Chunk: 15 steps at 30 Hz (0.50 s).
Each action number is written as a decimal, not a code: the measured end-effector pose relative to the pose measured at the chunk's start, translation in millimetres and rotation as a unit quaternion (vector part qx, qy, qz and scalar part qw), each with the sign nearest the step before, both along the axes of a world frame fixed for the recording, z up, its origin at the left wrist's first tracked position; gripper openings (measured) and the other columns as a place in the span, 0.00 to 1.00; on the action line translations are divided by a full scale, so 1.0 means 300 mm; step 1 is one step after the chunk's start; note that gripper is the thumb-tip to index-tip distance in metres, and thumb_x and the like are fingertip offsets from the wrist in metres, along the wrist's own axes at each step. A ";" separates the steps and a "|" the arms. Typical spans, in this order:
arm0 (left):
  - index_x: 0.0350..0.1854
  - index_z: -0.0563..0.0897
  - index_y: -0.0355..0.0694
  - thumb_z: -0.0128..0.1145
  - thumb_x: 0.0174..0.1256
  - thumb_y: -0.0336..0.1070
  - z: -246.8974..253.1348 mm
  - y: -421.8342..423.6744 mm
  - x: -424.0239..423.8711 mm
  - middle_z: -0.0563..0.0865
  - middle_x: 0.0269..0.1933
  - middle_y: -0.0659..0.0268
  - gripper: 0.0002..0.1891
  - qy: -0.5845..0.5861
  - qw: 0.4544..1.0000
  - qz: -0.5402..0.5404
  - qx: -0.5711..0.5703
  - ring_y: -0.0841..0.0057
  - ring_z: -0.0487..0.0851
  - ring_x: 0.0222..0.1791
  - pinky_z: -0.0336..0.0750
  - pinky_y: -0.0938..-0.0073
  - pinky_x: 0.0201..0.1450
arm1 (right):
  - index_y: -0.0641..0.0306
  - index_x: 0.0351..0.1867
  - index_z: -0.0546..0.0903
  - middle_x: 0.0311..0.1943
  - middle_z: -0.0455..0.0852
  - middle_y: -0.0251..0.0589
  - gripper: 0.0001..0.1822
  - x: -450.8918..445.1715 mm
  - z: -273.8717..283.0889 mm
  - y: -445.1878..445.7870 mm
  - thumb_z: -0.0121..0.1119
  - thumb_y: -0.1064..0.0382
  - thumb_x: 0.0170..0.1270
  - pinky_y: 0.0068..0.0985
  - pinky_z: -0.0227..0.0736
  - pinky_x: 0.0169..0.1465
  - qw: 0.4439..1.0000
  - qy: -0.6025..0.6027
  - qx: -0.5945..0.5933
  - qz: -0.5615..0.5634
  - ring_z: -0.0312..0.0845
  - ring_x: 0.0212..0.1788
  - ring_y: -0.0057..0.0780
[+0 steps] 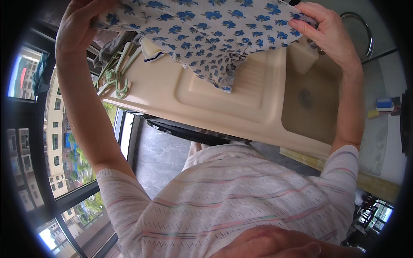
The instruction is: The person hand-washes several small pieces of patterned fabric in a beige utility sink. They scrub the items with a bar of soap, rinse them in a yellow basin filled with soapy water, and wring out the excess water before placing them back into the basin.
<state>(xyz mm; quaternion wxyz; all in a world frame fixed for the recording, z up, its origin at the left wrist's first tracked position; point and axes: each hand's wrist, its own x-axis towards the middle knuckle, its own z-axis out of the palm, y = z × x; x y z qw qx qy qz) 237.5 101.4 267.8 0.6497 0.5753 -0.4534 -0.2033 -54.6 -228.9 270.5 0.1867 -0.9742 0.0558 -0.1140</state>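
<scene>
A white garment with a blue floral print (206, 32) is stretched between my two hands at the top of the view. My right hand (319, 29) pinches its right end between thumb and fingers, above the sink basin. My left hand (80, 22) grips the other end, though its fingertips are partly cut off by the picture's upper edge. A loose corner of the fabric hangs in the middle over the ribbed washboard area (255, 84) of a beige laundry counter (155, 87). The garment's top edge runs out of view.
Light green plastic hangers (116, 77) lie at the counter's left end, near a grey cloth (113, 46) and a folded pale cloth with a dark blue edge (151, 51). A sink basin (309, 106) and a curved chrome faucet (366, 29) are right. A blue brush (384, 103) sits far right. Windows flank the left.
</scene>
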 end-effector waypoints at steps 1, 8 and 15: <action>0.49 0.79 0.37 0.53 0.57 0.19 0.022 0.051 0.055 0.83 0.49 0.62 0.17 -0.003 1.000 0.000 0.020 0.74 0.82 0.47 0.76 0.74 0.54 | 0.64 0.40 0.81 0.38 0.83 0.36 0.09 -0.009 0.048 0.070 0.62 0.67 0.59 0.22 0.73 0.43 0.998 -0.021 0.052 -0.022 0.78 0.39 0.23; 0.41 0.80 0.37 0.57 0.56 0.22 -0.120 -0.130 -0.136 0.84 0.38 0.64 0.10 -0.023 0.998 -0.021 -0.049 0.76 0.83 0.37 0.78 0.77 0.43 | 0.65 0.43 0.80 0.28 0.79 0.30 0.12 0.029 -0.187 -0.025 0.62 0.63 0.59 0.19 0.68 0.36 0.966 -0.063 0.246 0.054 0.72 0.30 0.17; 0.43 0.85 0.47 0.61 0.48 0.35 -0.664 -0.229 -0.147 0.83 0.45 0.57 0.16 -0.272 0.898 0.200 0.284 0.63 0.81 0.47 0.74 0.67 0.52 | 0.65 0.47 0.80 0.40 0.84 0.39 0.15 0.044 -0.638 -0.122 0.61 0.67 0.57 0.24 0.73 0.47 0.992 0.062 0.096 -0.056 0.78 0.40 0.26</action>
